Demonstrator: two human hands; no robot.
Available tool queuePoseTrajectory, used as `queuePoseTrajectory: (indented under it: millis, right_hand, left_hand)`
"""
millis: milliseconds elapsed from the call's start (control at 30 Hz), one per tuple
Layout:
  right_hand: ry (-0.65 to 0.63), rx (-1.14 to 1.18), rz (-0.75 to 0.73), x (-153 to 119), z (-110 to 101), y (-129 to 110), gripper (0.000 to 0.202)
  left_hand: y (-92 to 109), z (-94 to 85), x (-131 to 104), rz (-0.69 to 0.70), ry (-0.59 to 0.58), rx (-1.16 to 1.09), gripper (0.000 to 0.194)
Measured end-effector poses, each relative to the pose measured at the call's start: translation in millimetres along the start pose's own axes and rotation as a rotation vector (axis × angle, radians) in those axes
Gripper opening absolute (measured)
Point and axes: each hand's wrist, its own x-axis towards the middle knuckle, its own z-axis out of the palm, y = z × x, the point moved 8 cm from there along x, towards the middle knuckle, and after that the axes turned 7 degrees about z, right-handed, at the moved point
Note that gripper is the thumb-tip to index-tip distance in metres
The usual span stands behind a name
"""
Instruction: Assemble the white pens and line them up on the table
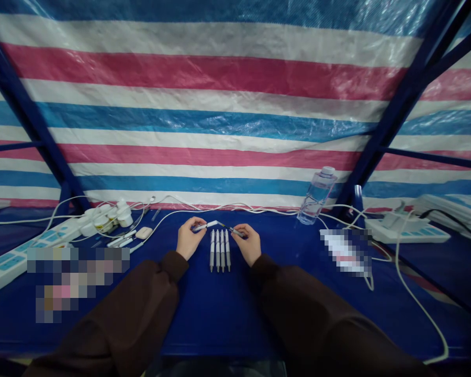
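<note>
Between my hands, above the blue tabletop [220, 309], is a pen that looks to be in two parts. My left hand [190, 238] pinches a white pen barrel [211, 224], which points right. In my right hand [249, 243] is a grey pen grip section [235, 231], with a thin refill [222, 224] reaching left toward the white barrel. Whether the refill's tip touches the barrel I cannot tell. Just below, between both hands, several white-and-grey pens [217, 254] lie side by side in a neat row, grey ends toward me.
Left stand a long power strip [8, 264] with white plugs, an earphone case [144, 233] and loose pens [121, 240]. A clear water bottle [317, 196] stands back right. White cables run along the back; another power strip [408, 230] lies right. Blurred items lie at both sides.
</note>
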Motion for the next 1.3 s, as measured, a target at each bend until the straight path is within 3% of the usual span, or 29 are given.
queuePoseTrajectory:
  millis: [167,400,667,1300]
  right_hand:
    - [-0.003,-0.106,-0.006,-1,-1,-1,0.009]
    - [-0.002,-0.265,-0.039,-3,-2,-3,0.013]
    - [-0.097,-0.316,-0.177,-12,11,-20,0.014]
    - [-0.148,-0.253,-0.146,-14,16,-15,0.014]
  left_hand:
    - [3,-0.8,-1,0.019,0.002,0.008,0.01]
    - [13,0.5,-2,0.105,-0.075,0.232,0.015]
    - [24,8.9,-4,0.183,-0.179,0.266,0.021]
    - [33,11.6,-7,0.179,-0.211,0.383,0.016]
